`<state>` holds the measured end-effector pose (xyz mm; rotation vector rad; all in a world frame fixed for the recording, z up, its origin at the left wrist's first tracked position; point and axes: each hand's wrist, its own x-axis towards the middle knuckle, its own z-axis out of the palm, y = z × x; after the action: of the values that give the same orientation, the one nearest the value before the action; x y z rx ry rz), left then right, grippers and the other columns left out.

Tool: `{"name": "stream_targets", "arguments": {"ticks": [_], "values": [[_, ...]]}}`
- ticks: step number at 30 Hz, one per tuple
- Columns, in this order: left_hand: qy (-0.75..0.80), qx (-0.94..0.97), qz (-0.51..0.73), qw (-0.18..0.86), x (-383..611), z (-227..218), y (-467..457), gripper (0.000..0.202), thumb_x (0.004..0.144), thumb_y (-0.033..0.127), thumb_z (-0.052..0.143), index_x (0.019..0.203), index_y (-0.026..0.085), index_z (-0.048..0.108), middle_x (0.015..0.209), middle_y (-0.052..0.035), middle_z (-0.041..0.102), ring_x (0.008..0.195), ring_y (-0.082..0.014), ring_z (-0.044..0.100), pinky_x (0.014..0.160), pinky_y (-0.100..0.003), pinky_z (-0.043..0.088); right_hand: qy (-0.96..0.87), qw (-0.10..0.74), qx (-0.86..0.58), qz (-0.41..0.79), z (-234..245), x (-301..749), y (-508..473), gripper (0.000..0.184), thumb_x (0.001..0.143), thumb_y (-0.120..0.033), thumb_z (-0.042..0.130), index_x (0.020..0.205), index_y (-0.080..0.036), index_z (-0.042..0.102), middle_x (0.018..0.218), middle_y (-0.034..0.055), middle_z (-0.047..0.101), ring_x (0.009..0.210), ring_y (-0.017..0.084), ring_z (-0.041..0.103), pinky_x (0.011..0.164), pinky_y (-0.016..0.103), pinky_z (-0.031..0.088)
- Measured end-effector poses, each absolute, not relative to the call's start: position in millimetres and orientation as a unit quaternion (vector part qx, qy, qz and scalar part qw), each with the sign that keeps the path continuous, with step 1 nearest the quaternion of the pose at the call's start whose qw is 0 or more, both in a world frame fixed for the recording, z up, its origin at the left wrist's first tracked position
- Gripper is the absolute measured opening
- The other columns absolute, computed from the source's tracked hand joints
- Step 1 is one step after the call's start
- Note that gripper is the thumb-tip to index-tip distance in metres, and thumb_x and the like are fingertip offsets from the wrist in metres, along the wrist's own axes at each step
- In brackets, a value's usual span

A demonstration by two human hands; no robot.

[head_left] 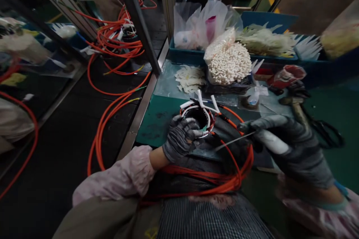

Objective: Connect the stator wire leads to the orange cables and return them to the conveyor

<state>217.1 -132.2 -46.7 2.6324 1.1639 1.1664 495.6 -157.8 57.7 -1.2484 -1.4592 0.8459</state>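
A ring-shaped wound motor stator (209,119) sits on the green work surface, with white sleeves and orange leads coming from its top edge. My left hand (181,136), in a striped grey glove, is closed around its near left rim. To the right, my right hand (288,145), gloved alike and slightly blurred, pinches a thin pale rod (235,142) that slants down to the left. A white cylindrical piece (273,142) shows at this hand; whether it is a handle or a finger cover I cannot tell. Orange cables (235,183) loop between the hands and my lap.
Behind the stator lie a bundle of white sticks (230,63) and flat pale strips (190,78). Blue bins (185,55) stand farther back. A hammer (297,110) and black-handled scissors (331,134) lie at right. Coiled orange cables (117,44) rest on the dark conveyor (70,119) beside a metal post (137,18).
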Motion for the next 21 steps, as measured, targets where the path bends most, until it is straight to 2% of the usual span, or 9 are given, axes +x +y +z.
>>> {"name": "stream_targets", "arguments": {"ticks": [4,9,11,15,17,19,21], "values": [[0.377,0.847,0.373,0.019,216.4,-45.7,-132.7,0.012,0.094,0.039,0.068,0.1,0.031,0.073,0.101,0.0044,0.078,0.114,-0.0189,0.066,0.118,-0.04,0.028,-0.538,0.537,-0.503,0.411,54.6,487.8,-157.7,0.018,0.081,-0.035,0.087,0.083,-0.027,0.071,0.077,-0.0012,0.076,0.064,0.018,0.073,0.053,0.027,0.062],[0.392,0.858,0.331,-0.005,215.8,-45.2,-133.1,0.015,0.091,0.043,0.07,0.098,0.03,0.073,0.103,0.003,0.078,0.115,-0.0212,0.065,0.118,-0.042,0.028,-0.535,0.619,-0.512,0.263,54.3,460.8,-157.0,0.02,0.081,-0.027,0.085,0.081,-0.026,0.064,0.069,-0.0042,0.07,0.059,0.017,0.072,0.057,0.028,0.063],[0.39,0.861,0.328,-0.016,216.7,-43.3,-133.1,0.017,0.092,0.043,0.069,0.102,0.03,0.073,0.103,0.0022,0.077,0.114,-0.0222,0.065,0.116,-0.043,0.03,-0.536,0.618,-0.517,0.252,47.1,457.4,-160.7,0.023,0.078,-0.025,0.085,0.077,-0.026,0.062,0.065,-0.0045,0.069,0.058,0.019,0.072,0.057,0.031,0.063],[0.379,0.849,0.367,-0.027,220.2,-38.6,-133.3,0.017,0.097,0.042,0.06,0.103,0.029,0.07,0.098,0.0013,0.076,0.111,-0.022,0.065,0.112,-0.043,0.033,-0.532,0.537,-0.54,0.37,34.4,466.5,-182.4,0.021,0.078,-0.033,0.085,0.072,-0.029,0.065,0.075,0.0017,0.077,0.066,0.027,0.076,0.059,0.042,0.066],[0.383,0.844,0.375,-0.019,221.5,-37.8,-133.9,0.018,0.097,0.044,0.06,0.104,0.031,0.069,0.099,0.0018,0.076,0.111,-0.022,0.065,0.112,-0.044,0.034,-0.528,0.514,-0.551,0.392,34.9,472.9,-193.9,0.018,0.077,-0.04,0.086,0.073,-0.033,0.07,0.081,0.0045,0.079,0.066,0.029,0.075,0.054,0.043,0.063],[0.395,0.845,0.362,-0.005,222.0,-38.3,-134.7,0.018,0.093,0.045,0.065,0.105,0.032,0.069,0.101,0.0022,0.075,0.112,-0.023,0.064,0.112,-0.045,0.034,-0.528,0.464,-0.554,0.446,40.1,477.3,-200.1,0.016,0.08,-0.049,0.082,0.075,-0.034,0.075,0.074,0.0057,0.076,0.051,0.024,0.065,0.041,0.038,0.054],[0.405,0.848,0.343,0.002,222.0,-39.3,-135.2,0.019,0.089,0.044,0.069,0.103,0.032,0.07,0.101,0.0017,0.074,0.113,-0.0244,0.064,0.114,-0.047,0.034,-0.53,0.389,-0.542,0.523,47.9,479.4,-200.0,0.029,0.087,-0.058,0.07,0.08,-0.031,0.081,0.056,0.0053,0.065,0.038,0.018,0.049,0.034,0.034,0.043]]}}
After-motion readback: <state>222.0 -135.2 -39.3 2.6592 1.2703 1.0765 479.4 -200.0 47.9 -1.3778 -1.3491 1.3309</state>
